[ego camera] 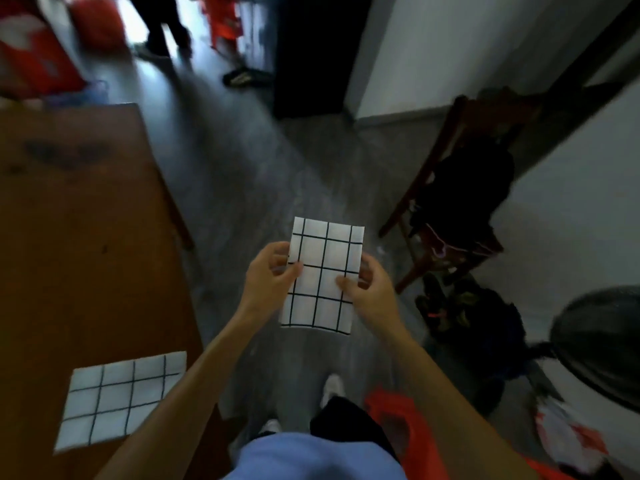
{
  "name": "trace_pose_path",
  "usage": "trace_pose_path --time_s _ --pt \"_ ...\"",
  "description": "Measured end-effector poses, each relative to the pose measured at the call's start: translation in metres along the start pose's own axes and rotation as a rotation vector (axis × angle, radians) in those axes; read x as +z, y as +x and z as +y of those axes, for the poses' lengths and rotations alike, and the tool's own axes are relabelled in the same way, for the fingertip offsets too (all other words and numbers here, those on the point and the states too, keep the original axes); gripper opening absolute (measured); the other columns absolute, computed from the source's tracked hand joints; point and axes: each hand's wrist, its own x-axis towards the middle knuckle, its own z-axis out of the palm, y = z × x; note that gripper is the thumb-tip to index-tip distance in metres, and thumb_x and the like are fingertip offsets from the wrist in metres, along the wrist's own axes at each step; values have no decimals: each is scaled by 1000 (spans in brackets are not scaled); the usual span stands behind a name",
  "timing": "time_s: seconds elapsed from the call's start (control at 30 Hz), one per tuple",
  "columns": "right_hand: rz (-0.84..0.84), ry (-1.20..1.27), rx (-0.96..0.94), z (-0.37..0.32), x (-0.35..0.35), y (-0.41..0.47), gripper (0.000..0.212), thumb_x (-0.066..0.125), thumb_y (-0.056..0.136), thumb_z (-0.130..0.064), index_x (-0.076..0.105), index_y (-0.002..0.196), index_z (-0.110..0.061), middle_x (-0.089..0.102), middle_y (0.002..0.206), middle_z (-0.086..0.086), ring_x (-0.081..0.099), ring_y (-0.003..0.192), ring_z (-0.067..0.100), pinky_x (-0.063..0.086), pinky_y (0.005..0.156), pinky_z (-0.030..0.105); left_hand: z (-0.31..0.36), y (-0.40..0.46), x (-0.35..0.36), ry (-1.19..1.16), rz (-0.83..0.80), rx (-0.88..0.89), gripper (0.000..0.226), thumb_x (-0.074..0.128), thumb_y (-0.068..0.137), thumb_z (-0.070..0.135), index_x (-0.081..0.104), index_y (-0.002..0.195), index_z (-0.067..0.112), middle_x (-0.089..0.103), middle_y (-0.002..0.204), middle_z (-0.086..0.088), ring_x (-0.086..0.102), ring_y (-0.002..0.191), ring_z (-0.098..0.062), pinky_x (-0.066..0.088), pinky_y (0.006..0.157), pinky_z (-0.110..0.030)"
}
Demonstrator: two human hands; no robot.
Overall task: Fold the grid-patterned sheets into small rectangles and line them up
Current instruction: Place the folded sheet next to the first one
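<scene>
- I see my left hand (273, 271) and right hand (363, 289) pinching the folded sheet (322, 275) mid-frame, over the floor.
- A second folded sheet (117, 400) lies lower left on the wooden table (76, 237).

Dim room; you get daylight glare only from the doorway (138, 15) top left; motion blur throughout; wide-angle bending at the edges.

Brown wooden table (79, 237), dark-laden wooden chair (460, 188), black fan (602, 344), red bag (398, 420).
</scene>
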Motion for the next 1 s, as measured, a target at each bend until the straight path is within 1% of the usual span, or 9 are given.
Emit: trace_pose_path --time_s 0.13,0.27,0.37,0.43,0.5,0.63,0.77,0.87,1.0 --pt "-241 1 -24 -2 32 69 44 71 86 -10 50 123 -23 65 112 -1 66 98 12 58 76 25 -14 28 -20 -3 200 -85 26 65 89 13 58 112 21 67 102 3 67 90 -8 55 68 -18" --pt "-500 5 -66 -15 61 129 44 70 85 -6 50 119 -24 66 111 4 67 97 16 58 76 28 -12 44 -33 -8 428 -151 28 66 88 20 58 115 22 66 104 6 66 92 -7 57 71 -23" --pt "-707 -13 -71 -34 76 158 43 67 88 -6 50 124 -23 68 110 5 70 96 17 59 76 32 -2 45 -35 -4 587 -201 30 68 87 25 58 115 24 65 107 8 64 96 -8 57 76 -29" --pt "-859 -23 -132 -51 91 174 43 64 90 -6 51 127 -22 69 108 3 70 96 14 59 74 30 6 44 -37 -29 713 -234 31 68 87 25 58 117 26 64 111 8 63 100 -9 57 79 -30" --pt "-971 -68 -178 -64 113 186 43 63 90 -5 51 128 -20 70 104 -1 70 93 10 58 72 27 10 42 -41 -23 838 -239 29 66 88 21 57 115 27 64 111 11 62 101 -6 56 80 -26" --pt "-1134 -144 -236 -73 157 181 41 63 90 -6 54 128 -19 69 107 -7 67 96 6 58 82 30 11 26 -53 8 1061 -328 29 67 88 22 56 114 27 60 108 18 57 97 4 51 76 -15" --pt "-1275 -257 -306 -73 210 176 36 64 90 -12 56 120 -30 65 115 -10 64 100 4 55 89 31 -8 16 -80 7 1209 -398 31 69 86 29 57 114 28 63 113 13 58 103 -3 50 87 -26" --pt "-1325 -359 -341 -69 253 171 40 65 90 -14 55 128 -23 65 113 -13 63 99 4 55 89 30 -33 14 -102 -45 1271 -453 35 70 86 26 55 118 26 64 114 9 60 103 -6 52 87 -26" --pt "-1336 -458 -306 -64 307 165 43 65 90 -12 52 130 -22 65 112 -13 62 99 1 53 83 20 -68 19 -137 -93 1300 -514 37 69 86 26 54 120 21 61 112 12 57 105 -7 49 89 -26"
